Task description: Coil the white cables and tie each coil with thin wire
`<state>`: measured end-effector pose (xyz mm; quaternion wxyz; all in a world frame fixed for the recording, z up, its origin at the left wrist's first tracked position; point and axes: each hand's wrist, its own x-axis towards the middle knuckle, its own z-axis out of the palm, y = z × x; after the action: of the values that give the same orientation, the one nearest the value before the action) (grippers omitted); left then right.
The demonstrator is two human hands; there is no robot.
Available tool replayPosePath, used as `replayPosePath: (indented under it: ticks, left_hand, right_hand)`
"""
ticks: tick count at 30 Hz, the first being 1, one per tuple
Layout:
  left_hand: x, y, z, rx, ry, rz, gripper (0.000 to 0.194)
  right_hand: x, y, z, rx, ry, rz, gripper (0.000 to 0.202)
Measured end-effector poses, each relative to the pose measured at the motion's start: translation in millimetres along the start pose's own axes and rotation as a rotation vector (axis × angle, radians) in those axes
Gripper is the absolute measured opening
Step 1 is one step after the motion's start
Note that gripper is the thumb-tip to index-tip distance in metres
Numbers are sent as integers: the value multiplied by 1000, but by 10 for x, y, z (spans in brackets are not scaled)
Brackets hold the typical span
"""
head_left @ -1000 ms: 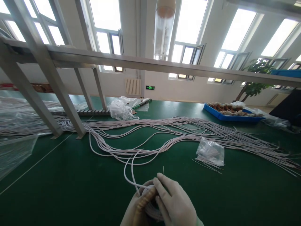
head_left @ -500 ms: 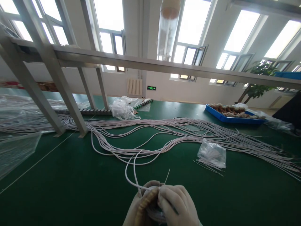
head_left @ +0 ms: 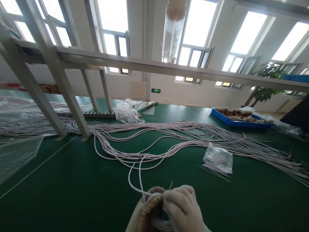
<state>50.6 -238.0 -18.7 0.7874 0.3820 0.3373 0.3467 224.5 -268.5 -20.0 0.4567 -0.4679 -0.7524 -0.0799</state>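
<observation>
At the bottom middle, my gloved left hand [head_left: 150, 209] is wrapped round a coil of white cable [head_left: 163, 224]. Two thin white cable ends [head_left: 140, 177] arch up out of the coil on its left side. My gloved right hand [head_left: 183, 205] is closed at the coil's upper right, its thumb and forefinger pinched together against the left fingers. Between the hands a short, thin white tie [head_left: 171, 185] sticks up. The pinched part of the tie is hidden by the fingers, and much of the coil is covered by both hands.
Long bundles of white cable [head_left: 154, 158] run across the green table [head_left: 96, 193]. To the right lies a plastic bag [head_left: 218, 158] with thin ties. A blue tray [head_left: 241, 123] stands farther back. Metal frame posts [head_left: 72, 103] rise at the left, with a crumpled plastic bag [head_left: 129, 111] nearby.
My right hand has turned slightly and its fingers have curled in closer at the coil. The tie's visible end is shorter and lower. My left hand has stayed nearly still.
</observation>
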Motion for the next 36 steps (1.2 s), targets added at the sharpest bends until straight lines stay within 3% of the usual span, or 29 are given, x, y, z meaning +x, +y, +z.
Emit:
replayPosePath:
  ticks: [4,8,18,22,26,29,32,36]
  left_hand:
    - [89,97,161,-266,-27,-29,23]
    - [104,130,218,-313,-70,-66,26]
    - [160,92,121,-265,-56,-92,40]
    - [103,74,84,-322,-93,-78,34]
    - [32,116,86,-361,-51,-115,32]
    - [0,150,106,-381,-51,-119,32]
    - [-25,181,109,-376,-54,-116,43]
    - [-84,284,72,-238,-70,-156,55]
  right_hand:
    - [115,-8,-130,123,-109,330,13]
    - [209,-86,-148,377,-182,575,13]
    - [393,-114,-156,378,-252,597,15]
    - [494,-8,-254,544,-343,639,16]
    - [542,142,-350,614,-324,730,29]
    - [490,174,-337,586,-418,669,19]
    - [433,128,-315,596,-419,476,15]
    - [476,64,-346,304,-415,205,13]
